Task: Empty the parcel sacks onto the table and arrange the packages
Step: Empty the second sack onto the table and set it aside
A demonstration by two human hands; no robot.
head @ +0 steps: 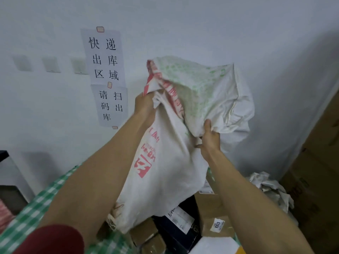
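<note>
A white woven parcel sack with red and green print hangs upside down in front of me, held high against the wall. My left hand grips a bunched upper corner of it. My right hand grips the cloth lower on the right side. Below its hanging mouth lie packages on the green checked table: a brown cardboard box with a white label, a dark box bearing a shipping label, and small brown boxes.
Paper signs are taped to the white wall. Another crumpled white sack lies at the right, beside stacked brown cartons. A dark shelf edge shows at the left.
</note>
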